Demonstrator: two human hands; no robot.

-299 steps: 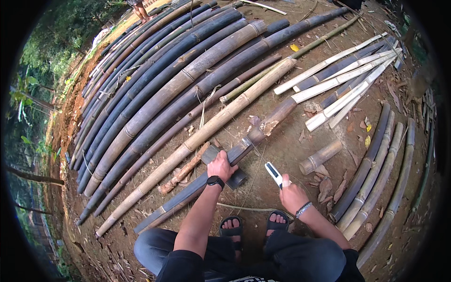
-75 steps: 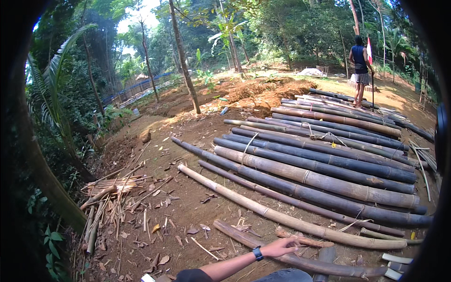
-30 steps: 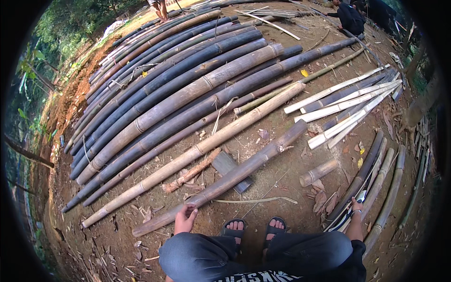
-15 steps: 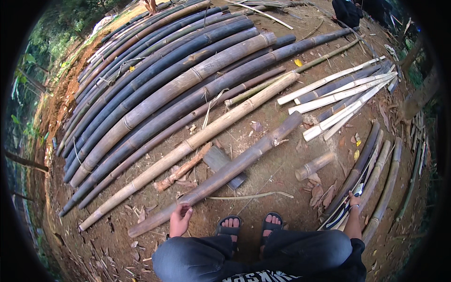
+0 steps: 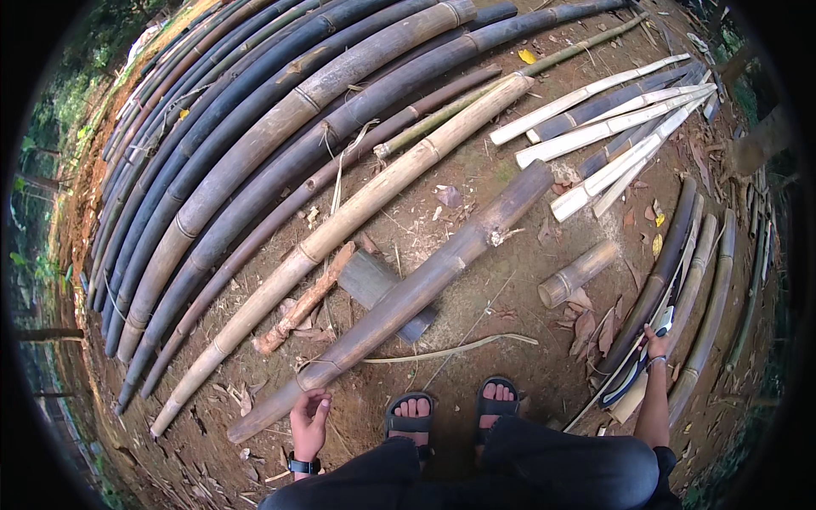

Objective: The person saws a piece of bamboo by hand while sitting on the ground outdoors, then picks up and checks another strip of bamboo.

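My left hand [image 5: 308,425] is beside the lower end of a dark brown bamboo pole [image 5: 399,310], fingertips at its edge and thumb apart. Whether the fingers touch the pole is hard to tell. The pole lies diagonally across a short, flat dark bamboo piece [image 5: 365,279]. Out to the right, my right hand [image 5: 655,344] is closed round the curved black, white and blue handle of what looks like a pruning saw [image 5: 625,380]. Its thin far part is hard to make out against several bamboo poles [image 5: 701,306] lying there.
Many long bamboo poles [image 5: 246,183] lie side by side at the left and back. Split pale bamboo strips [image 5: 612,132] are piled at the far right. A short bamboo section [image 5: 580,274] and a brown stick [image 5: 304,299] rest on the dirt. My sandalled feet [image 5: 410,416] stand at the near edge.
The view has shifted, so the poles appear displaced. My right hand has moved slightly forward with the saw in its grip. My left hand stays by the dark pole's lower end.
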